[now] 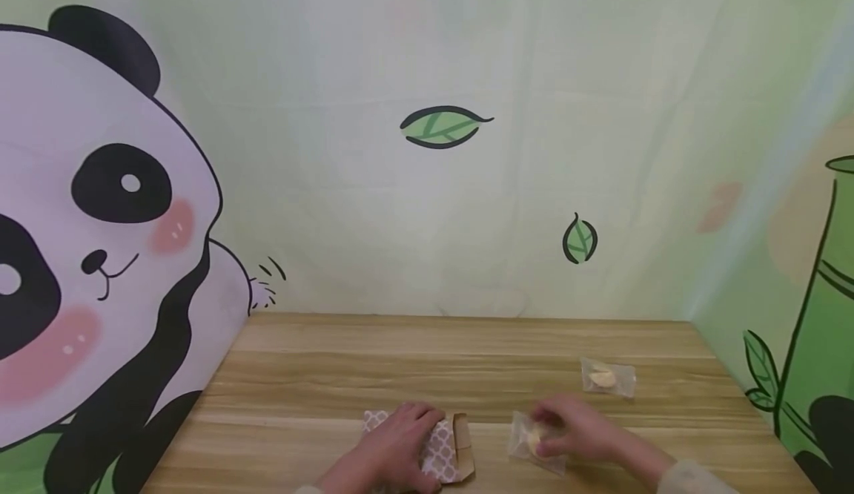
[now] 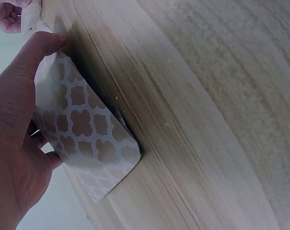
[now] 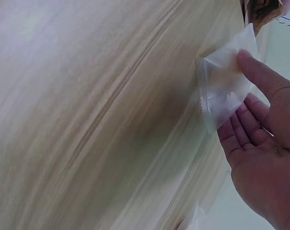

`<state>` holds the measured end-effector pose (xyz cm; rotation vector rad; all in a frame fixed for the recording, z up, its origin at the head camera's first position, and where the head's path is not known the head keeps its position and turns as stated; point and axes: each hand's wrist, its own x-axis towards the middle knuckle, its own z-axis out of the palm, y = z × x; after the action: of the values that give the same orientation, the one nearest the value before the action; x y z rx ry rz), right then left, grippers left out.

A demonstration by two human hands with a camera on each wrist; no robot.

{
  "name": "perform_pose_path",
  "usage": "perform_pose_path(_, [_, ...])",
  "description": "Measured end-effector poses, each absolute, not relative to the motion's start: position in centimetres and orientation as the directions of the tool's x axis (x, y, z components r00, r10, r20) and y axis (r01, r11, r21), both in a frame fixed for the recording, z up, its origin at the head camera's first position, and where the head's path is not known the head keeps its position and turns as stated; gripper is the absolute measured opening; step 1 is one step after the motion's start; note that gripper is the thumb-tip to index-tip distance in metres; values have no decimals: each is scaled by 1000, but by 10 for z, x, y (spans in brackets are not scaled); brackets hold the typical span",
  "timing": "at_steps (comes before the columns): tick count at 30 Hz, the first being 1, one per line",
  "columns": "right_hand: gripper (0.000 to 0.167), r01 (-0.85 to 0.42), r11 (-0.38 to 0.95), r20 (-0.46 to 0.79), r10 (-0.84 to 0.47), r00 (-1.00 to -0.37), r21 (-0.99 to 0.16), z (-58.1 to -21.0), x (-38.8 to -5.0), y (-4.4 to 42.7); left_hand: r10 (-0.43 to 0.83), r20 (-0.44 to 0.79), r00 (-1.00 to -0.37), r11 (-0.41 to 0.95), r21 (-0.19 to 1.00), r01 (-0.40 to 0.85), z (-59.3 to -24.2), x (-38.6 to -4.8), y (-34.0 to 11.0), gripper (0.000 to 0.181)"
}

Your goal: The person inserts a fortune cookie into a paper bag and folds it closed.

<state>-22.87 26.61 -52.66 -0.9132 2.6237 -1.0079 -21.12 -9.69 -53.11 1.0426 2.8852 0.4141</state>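
A brown paper bag (image 1: 442, 451) with a white lattice pattern lies on the wooden table, its open mouth facing right. My left hand (image 1: 394, 446) grips it from above, thumb on the near side; the left wrist view shows the bag's patterned face (image 2: 82, 120) between thumb and fingers. To the right, my right hand (image 1: 580, 431) pinches a clear plastic packet (image 1: 523, 438) with a pale, cookie-like piece inside. In the right wrist view the thumb presses on this packet (image 3: 221, 86), with the fingers behind it. What the bag holds is hidden.
A second clear packet (image 1: 603, 379) with a similar pale piece lies farther back on the right of the table (image 1: 400, 364). Behind stands a printed backdrop (image 1: 333, 182) with a panda and leaves, reaching the table's back edge and sides.
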Motion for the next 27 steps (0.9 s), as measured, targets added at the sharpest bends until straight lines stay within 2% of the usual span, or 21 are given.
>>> perform_pose_path(8, [33,-327,525,-38,-569,-822,-786,-527,-230,259,639,40,-768,733,273,623,-532,-213,-96,94])
perform_pose_path(14, [37,-205,406,-21,-486,-873,-891,-530,-228,238,647,48,-761,721,285,632,-533,-215,-96,95])
perform_pose_path(19, [34,-231,381,-9,-534,-845,-896,-530,-228,216,644,79,-761,710,310,633,-531,-213,-93,95])
perform_pose_path(23, [31,-280,424,-12,-569,-822,-861,-529,-233,206,645,86,-760,700,331,632,-530,-212,-90,96])
perform_pose_path(27, [31,-314,489,-19,-563,-826,-813,-528,-238,197,645,71,-761,704,333,628,-530,-211,-88,96])
